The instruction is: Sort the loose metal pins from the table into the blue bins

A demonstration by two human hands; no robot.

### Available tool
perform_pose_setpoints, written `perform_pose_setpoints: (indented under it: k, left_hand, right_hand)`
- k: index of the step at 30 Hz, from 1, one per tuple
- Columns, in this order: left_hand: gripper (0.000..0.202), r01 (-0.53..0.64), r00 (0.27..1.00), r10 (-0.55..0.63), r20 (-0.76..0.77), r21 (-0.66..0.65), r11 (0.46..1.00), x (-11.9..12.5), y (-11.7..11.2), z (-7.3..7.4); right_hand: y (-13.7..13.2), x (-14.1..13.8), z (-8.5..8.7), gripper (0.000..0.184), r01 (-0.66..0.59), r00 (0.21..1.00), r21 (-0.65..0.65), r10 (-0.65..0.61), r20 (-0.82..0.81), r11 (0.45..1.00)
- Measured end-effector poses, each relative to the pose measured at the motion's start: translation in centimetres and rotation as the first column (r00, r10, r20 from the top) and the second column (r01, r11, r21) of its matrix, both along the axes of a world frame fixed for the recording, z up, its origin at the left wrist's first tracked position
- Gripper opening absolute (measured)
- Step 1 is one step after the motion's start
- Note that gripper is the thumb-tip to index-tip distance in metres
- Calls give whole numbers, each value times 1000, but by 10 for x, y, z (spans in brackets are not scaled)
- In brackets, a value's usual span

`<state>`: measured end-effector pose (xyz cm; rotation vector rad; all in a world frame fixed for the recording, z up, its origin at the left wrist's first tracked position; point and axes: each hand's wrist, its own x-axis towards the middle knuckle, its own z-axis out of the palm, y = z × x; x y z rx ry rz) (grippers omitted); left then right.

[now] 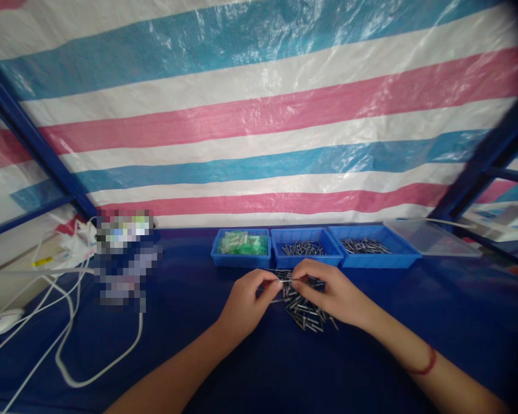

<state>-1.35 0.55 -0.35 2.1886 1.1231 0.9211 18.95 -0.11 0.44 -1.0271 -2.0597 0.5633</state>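
My left hand (246, 302) and my right hand (328, 290) meet over a loose pile of thin metal pins (306, 310) on the dark blue table. Both hands are closed in a pinch, fingertips almost touching, with a small thin pin held between them. Behind the hands stand three blue trays in a row: the left tray (240, 257) holds green pieces, the middle tray (306, 259) and the right tray (373, 260) hold metal pins.
A clear plastic lid (431, 238) lies right of the trays. White cables (69, 339) loop across the table at the left, beside a blurred object (123, 259). A striped pink, blue and white tarp (259, 115) hangs behind, framed by blue bars.
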Motion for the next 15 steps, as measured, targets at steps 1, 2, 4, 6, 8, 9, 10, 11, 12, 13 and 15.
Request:
perform_pose_setpoints:
  k: [1,2,4,6,8,9,10,11,12,13,15]
  left_hand:
    - [17,1,1000,-1,-23,19,1000,0,0,1]
    - [17,6,998,-4,-56,42,999,-1,-1,1]
    - [22,25,990,-11,-138,97,995,-2,-2,3]
    - [28,46,973,-13,-230,138,989,-4,-2,3]
    - [33,63,950,-12,-313,154,986,-6,-1,2]
    - [34,70,936,-12,-351,155,985,-8,0,1]
    - [35,79,923,-15,-385,152,985,-9,0,-1]
    - [35,89,910,-21,-415,146,985,-10,1,-2]
    - [34,101,898,-30,-440,139,985,-11,2,-4]
    - [32,111,887,-39,-459,132,985,-11,3,-5]
    - [26,127,875,-53,-481,123,984,-11,4,-6]
  right_hand:
    - [0,2,2,10,-23,998,33,21,57,999]
    - [1,5,4,11,-26,993,76,17,117,997]
    - [4,17,8,14,52,971,195,-95,219,979]
    - [9,36,11,16,239,908,331,-330,257,913]
    - [16,60,11,19,457,780,408,-576,243,791]
    - [20,73,10,21,533,711,423,-659,244,732]
    - [24,85,8,22,606,634,422,-730,257,675]
    - [27,96,5,23,667,550,409,-782,292,623]
    - [31,105,2,24,705,477,397,-807,347,588]
    - [33,113,-1,24,726,427,386,-813,395,569]
    - [36,119,-6,22,732,384,385,-807,449,563]
